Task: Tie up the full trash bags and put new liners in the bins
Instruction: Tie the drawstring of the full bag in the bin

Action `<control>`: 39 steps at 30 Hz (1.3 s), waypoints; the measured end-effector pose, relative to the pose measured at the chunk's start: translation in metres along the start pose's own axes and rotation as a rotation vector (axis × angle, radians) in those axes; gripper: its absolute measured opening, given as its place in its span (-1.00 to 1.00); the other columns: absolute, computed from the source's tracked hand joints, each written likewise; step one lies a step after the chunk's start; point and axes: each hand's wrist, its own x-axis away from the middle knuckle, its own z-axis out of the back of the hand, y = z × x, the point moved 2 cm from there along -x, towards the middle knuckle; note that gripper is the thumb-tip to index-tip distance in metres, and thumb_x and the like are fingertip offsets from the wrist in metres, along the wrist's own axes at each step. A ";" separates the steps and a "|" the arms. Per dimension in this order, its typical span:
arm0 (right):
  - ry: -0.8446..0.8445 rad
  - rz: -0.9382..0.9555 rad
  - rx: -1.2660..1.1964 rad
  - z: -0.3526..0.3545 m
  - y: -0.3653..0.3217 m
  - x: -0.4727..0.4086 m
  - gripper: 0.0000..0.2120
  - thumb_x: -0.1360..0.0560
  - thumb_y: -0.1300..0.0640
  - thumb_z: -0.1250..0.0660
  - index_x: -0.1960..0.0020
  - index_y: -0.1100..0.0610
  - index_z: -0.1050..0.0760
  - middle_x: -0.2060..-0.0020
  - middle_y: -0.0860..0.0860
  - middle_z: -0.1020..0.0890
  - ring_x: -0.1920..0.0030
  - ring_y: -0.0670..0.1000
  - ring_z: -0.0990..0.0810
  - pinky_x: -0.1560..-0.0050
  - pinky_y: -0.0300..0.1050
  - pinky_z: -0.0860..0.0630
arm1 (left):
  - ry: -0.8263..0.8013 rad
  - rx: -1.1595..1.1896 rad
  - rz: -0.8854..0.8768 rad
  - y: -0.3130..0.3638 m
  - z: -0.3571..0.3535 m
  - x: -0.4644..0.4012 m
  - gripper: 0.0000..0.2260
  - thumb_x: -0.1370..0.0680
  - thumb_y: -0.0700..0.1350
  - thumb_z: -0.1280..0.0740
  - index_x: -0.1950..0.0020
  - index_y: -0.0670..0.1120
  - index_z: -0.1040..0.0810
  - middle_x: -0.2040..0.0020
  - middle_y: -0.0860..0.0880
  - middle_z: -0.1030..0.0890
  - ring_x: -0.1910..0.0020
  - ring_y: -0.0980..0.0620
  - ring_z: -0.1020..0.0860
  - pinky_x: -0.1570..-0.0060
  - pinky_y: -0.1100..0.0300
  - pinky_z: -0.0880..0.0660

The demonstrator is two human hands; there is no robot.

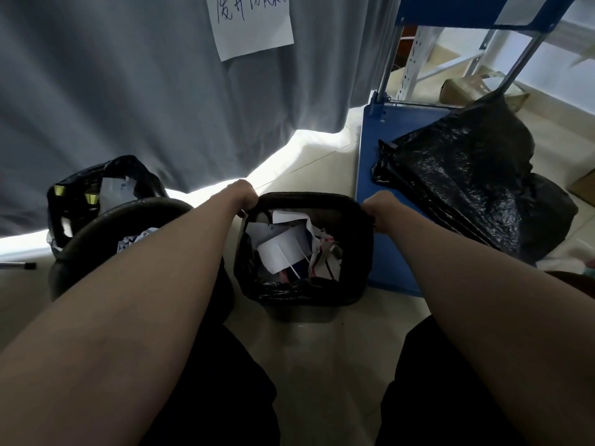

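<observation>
1. We see the square bin (304,304) on the floor between our knees, its black liner (365,249) stuffed with paper scraps (283,252).
2. Our left hand (243,196) and right hand (381,212) are closed on the liner's far corners.
3. Uneven pulling could tear the film or spill paper.
4. Beyond, filled black bags (467,188) lie on a blue cart (386,252).

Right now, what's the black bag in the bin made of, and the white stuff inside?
The black bag looks like thin glossy plastic: it crinkles and shines where it folds over the rim. The white stuff looks like matte paper, with flat sheets and sharp creases. Both hands grip the bag's edge.
</observation>
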 end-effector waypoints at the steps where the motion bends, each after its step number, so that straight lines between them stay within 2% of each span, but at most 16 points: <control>1: 0.068 0.001 0.004 0.002 -0.003 0.003 -0.81 -0.53 0.27 -0.28 0.23 0.25 -0.34 0.24 0.10 -0.43 0.12 0.07 -0.45 0.17 -0.07 -0.47 | -0.026 0.022 0.001 0.000 -0.001 0.002 -0.78 -0.55 -0.31 -0.27 0.31 -0.20 -0.41 0.22 -0.13 -0.53 0.14 -0.11 -0.60 0.50 0.22 -0.42; 4: 0.189 0.128 -0.051 0.001 -0.012 0.009 -0.76 -0.48 0.11 -0.43 0.05 0.27 -0.47 0.13 0.13 -0.49 0.09 0.09 -0.49 0.09 -0.07 -0.50 | -0.061 0.096 -0.001 0.001 -0.004 0.002 -0.84 -0.56 -0.30 -0.20 0.21 -0.22 -0.45 0.17 -0.12 -0.56 0.21 -0.06 -0.60 0.68 0.34 -0.33; 5: 0.175 0.175 -0.039 0.000 -0.016 0.013 -0.75 -0.46 0.09 -0.44 0.06 0.29 -0.53 0.14 0.14 -0.53 0.09 0.10 -0.53 0.11 -0.07 -0.51 | -0.072 0.111 -0.001 0.002 -0.005 0.003 -0.88 -0.57 -0.30 -0.19 0.12 -0.26 -0.50 0.10 -0.14 -0.59 0.16 -0.08 -0.62 0.62 0.30 -0.39; 8: 0.125 0.315 0.053 -0.009 -0.023 0.022 -0.77 -0.44 0.15 -0.44 -0.02 0.28 -0.65 0.07 0.18 -0.66 0.00 0.13 -0.62 0.00 -0.06 -0.56 | -0.073 0.153 -0.005 0.003 -0.008 0.001 -0.78 -0.56 -0.31 -0.22 -0.16 -0.37 -0.52 -0.11 -0.22 -0.60 -0.06 -0.17 -0.63 0.17 0.13 -0.52; 11: 0.127 0.370 0.060 -0.012 -0.028 0.027 -0.83 -0.42 0.18 -0.45 0.03 0.23 -0.62 0.04 0.16 -0.66 -0.01 0.11 -0.62 -0.05 0.00 -0.59 | -0.076 0.187 -0.019 0.004 -0.008 0.003 -0.83 -0.55 -0.34 -0.23 -0.11 -0.33 -0.52 0.00 -0.19 -0.56 0.05 -0.11 -0.58 0.29 0.21 -0.48; 13: 0.154 0.401 0.033 -0.010 -0.033 0.030 -0.90 -0.43 0.19 -0.45 0.13 0.17 -0.55 0.10 0.13 -0.63 0.04 0.09 -0.60 0.04 -0.07 -0.56 | -0.073 0.183 -0.028 0.004 -0.006 0.004 -0.84 -0.56 -0.33 -0.22 -0.09 -0.30 -0.52 0.01 -0.17 -0.54 0.06 -0.09 -0.56 0.35 0.24 -0.43; 17: 0.146 0.475 0.074 -0.007 -0.043 0.037 -0.82 -0.43 0.26 -0.38 0.28 0.09 -0.44 0.17 0.08 -0.58 0.12 0.04 -0.55 0.17 -0.14 -0.49 | -0.063 0.152 -0.037 0.002 -0.005 0.003 -0.83 -0.64 -0.16 -0.13 0.04 -0.20 -0.46 0.01 -0.13 -0.53 0.12 -0.07 -0.53 0.47 0.22 -0.31; 20: 0.081 0.561 0.187 -0.007 -0.045 0.044 -0.86 -0.41 0.35 -0.29 0.22 0.13 -0.48 0.16 0.09 -0.59 0.11 0.07 -0.55 0.12 -0.08 -0.53 | -0.033 0.194 -0.024 0.002 -0.006 0.000 -0.74 -0.65 -0.01 -0.16 0.05 -0.19 -0.45 0.04 -0.12 -0.51 0.28 -0.01 -0.48 0.40 0.17 -0.30; 24: -0.003 0.550 0.430 -0.005 -0.035 0.046 -0.87 -0.45 0.34 -0.20 0.15 0.25 -0.52 0.09 0.18 -0.62 0.06 0.17 -0.58 0.02 0.01 -0.58 | -0.017 0.265 -0.002 0.001 -0.007 -0.007 -0.66 -0.62 -0.06 -0.27 -0.21 -0.32 -0.53 -0.05 -0.19 -0.56 0.03 -0.11 -0.51 0.09 0.11 -0.41; 27: -0.037 0.465 0.557 -0.003 -0.029 0.042 -0.84 -0.46 0.28 -0.20 0.04 0.29 -0.53 0.08 0.17 -0.59 0.06 0.17 -0.57 -0.02 0.03 -0.59 | -0.019 0.187 0.018 0.004 -0.004 -0.001 -0.61 -0.62 -0.01 -0.28 -0.26 -0.32 -0.52 -0.02 -0.14 -0.55 0.11 -0.06 -0.47 0.28 0.17 -0.38; 29: -0.056 0.422 0.679 -0.003 -0.028 0.045 -0.92 -0.49 0.22 -0.21 0.07 0.24 -0.42 0.12 0.12 -0.50 0.09 0.14 -0.51 0.02 -0.02 -0.52 | 0.004 0.086 0.006 0.007 -0.003 0.002 -0.58 -0.62 0.01 -0.27 -0.25 -0.34 -0.53 0.06 -0.17 -0.52 0.24 -0.11 -0.48 0.42 0.21 -0.30; 30: -0.073 0.396 0.756 -0.003 -0.029 0.048 -0.93 -0.49 0.21 -0.22 0.11 0.21 -0.37 0.16 0.11 -0.45 0.10 0.14 -0.48 0.03 -0.01 -0.49 | 0.025 0.064 -0.012 0.007 -0.004 0.001 -0.57 -0.61 0.01 -0.28 -0.26 -0.34 -0.52 0.04 -0.22 -0.54 0.19 -0.19 -0.53 0.38 0.21 -0.34; 31: -0.098 0.371 0.827 -0.004 -0.029 0.052 -0.91 -0.46 0.23 -0.24 0.17 0.21 -0.33 0.21 0.10 -0.42 0.11 0.14 -0.46 0.03 0.00 -0.48 | 0.058 0.058 -0.041 0.007 -0.005 -0.002 -0.57 -0.59 0.01 -0.30 -0.28 -0.31 -0.52 -0.07 -0.29 -0.56 0.02 -0.24 -0.56 0.25 0.19 -0.44; 32: -0.122 0.359 0.880 -0.006 -0.029 0.055 -0.86 -0.42 0.27 -0.26 0.24 0.20 -0.30 0.27 0.08 -0.40 0.15 0.14 -0.45 0.04 0.00 -0.47 | 0.109 0.038 -0.083 0.006 -0.007 -0.004 -0.59 -0.58 0.01 -0.32 -0.31 -0.23 -0.51 -0.20 -0.24 -0.54 -0.17 -0.22 -0.52 0.00 0.13 -0.49; 34: -0.142 0.363 0.921 -0.009 -0.030 0.060 -0.81 -0.37 0.30 -0.29 0.29 0.17 -0.28 0.32 0.07 -0.36 0.24 0.10 -0.42 0.05 -0.01 -0.45 | 0.219 -0.072 -0.219 0.006 -0.008 -0.004 -0.63 -0.56 0.01 -0.34 -0.36 -0.01 -0.50 -0.36 -0.11 -0.44 -0.34 -0.13 -0.42 -0.31 -0.02 -0.36; 39: -0.039 0.420 0.840 -0.003 -0.039 0.068 -0.85 -0.42 0.26 -0.26 0.06 0.14 -0.31 0.28 0.03 -0.32 0.19 0.10 -0.41 0.09 0.01 -0.39 | 0.448 -0.465 -0.594 0.026 -0.011 0.003 -0.72 -0.51 0.03 -0.37 -0.22 0.08 -0.58 -0.19 -0.01 -0.51 -0.21 -0.04 -0.47 -0.19 0.04 -0.33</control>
